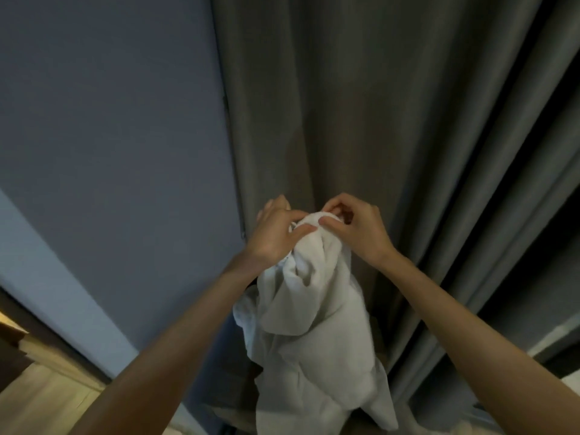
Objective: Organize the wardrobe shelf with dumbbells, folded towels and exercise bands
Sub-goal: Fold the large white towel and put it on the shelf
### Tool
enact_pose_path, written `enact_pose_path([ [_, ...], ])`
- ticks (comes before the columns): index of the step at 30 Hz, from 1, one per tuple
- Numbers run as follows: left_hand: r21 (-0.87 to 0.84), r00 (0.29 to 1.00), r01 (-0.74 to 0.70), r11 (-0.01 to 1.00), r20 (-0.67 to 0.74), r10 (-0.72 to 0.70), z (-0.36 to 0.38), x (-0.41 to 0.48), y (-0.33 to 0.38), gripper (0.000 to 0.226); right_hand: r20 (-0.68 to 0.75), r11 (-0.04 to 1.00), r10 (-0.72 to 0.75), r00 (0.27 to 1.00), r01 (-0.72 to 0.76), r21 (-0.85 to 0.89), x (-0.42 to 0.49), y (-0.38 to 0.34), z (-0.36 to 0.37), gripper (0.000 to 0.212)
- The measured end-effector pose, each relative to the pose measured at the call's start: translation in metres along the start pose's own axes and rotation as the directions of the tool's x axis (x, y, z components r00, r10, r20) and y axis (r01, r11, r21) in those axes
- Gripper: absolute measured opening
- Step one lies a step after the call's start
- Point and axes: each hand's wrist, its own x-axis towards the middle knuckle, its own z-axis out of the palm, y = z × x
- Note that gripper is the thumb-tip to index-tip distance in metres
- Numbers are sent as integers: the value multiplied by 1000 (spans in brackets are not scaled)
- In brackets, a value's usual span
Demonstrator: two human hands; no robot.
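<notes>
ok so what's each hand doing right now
Left hand: closed, pinching the top edge of the white towel.
Right hand: closed, pinching the same top edge; the towel hangs unfolded below.

The towel (310, 324) is plain white, with no print or stripe. The curtain (392, 120) behind it is a solid grey-green, the wall (110, 120) a flat blue-grey. The floor (40, 400) is pale beige.

Both hands (317, 229) pinch a hanging white towel (314, 324).
</notes>
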Motion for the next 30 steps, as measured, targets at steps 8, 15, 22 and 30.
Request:
enact_pose_path([
  [8, -139, 977, 110, 984, -169, -133, 7, 5, -3, 22, 105, 949, 303, 947, -289, -129, -61, 42, 34, 29],
  [15, -129, 954, 113, 985, -263, -144, 2, 1, 1, 19, 97, 920, 345, 933, -316, -234, -71, 64, 38, 17],
  [22, 171, 956, 241, 955, -214, -202, -13, -6, -33, 24, -225, 917, 50, 973, -134, -375, -9, 29, -37, 22],
  [30, -266, 941, 331, 905, 24, -337, -37, 9, -9, 39, 80, 909, 4, 997, 30, -416, 22, -13, -43, 25],
])
